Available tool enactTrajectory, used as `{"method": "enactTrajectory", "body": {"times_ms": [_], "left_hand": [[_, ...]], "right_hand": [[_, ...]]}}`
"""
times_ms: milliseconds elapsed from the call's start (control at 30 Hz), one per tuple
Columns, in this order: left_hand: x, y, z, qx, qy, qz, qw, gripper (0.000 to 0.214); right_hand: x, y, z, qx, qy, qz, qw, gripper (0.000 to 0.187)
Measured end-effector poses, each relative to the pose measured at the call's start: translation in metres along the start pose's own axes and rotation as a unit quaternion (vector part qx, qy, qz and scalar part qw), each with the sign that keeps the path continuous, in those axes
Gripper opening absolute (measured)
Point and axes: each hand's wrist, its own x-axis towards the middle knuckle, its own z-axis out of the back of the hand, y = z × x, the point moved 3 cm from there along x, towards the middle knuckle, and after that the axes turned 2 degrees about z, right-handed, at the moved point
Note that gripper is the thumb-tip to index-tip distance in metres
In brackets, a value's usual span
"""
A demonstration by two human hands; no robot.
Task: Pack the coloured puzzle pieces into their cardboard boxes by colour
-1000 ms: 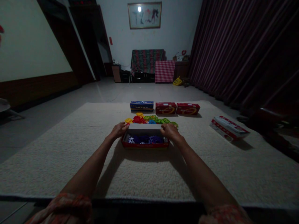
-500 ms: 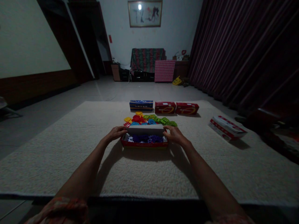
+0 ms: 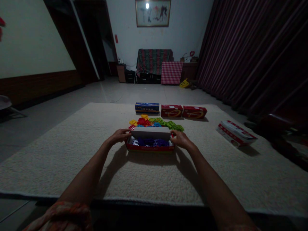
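A red open box (image 3: pixel 149 148) lies on the cream carpet (image 3: pixel 149 173), its white lid flap (image 3: pixel 150 132) raised at the far side. Purple and white plastic pieces (image 3: pixel 151 142) fill it. My left hand (image 3: pixel 119 135) holds the box's left end at the flap's corner. My right hand (image 3: pixel 181 139) holds the right end. Just behind the box lies a heap of coloured plastic pieces (image 3: pixel 156 122): yellow, red, blue and green.
Further back on the carpet stand a blue box (image 3: pixel 147 107) and two red boxes (image 3: pixel 171 110) (image 3: pixel 194 112) in a row. A red-and-white box (image 3: pixel 236 132) lies at the right. Dark curtains (image 3: pixel 255 54) hang along the right; furniture stands by the far wall.
Both hands have slid a little down and outward along the box's ends. The flap stays raised. The camera has shifted slightly.
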Motion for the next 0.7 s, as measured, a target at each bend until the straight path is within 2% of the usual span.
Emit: {"method": "enactTrajectory", "body": {"times_ms": [67, 233, 367, 567, 700], "left_hand": [[-0.001, -0.002, -0.001, -0.026, 0.043, 0.011, 0.999, 0.058], [-0.007, -0.016, -0.002, -0.010, 0.064, 0.054, 0.996, 0.053], [-0.012, -0.025, -0.005, 0.019, 0.086, 0.083, 0.993, 0.051], [-0.008, -0.021, -0.007, 0.052, 0.056, 0.048, 0.996, 0.040], [0.001, -0.032, 0.002, 0.057, 0.019, -0.014, 0.998, 0.040]], "right_hand": [[0.001, 0.000, 0.002, 0.008, 0.013, -0.013, 1.000, 0.046], [0.004, 0.002, -0.001, 0.011, 0.043, -0.053, 0.998, 0.051], [0.004, 0.005, -0.003, -0.005, 0.031, -0.051, 0.998, 0.054], [0.000, 0.008, 0.002, -0.024, 0.009, -0.037, 0.999, 0.051], [0.005, 0.012, 0.018, -0.039, -0.048, -0.005, 0.998, 0.053]]}}
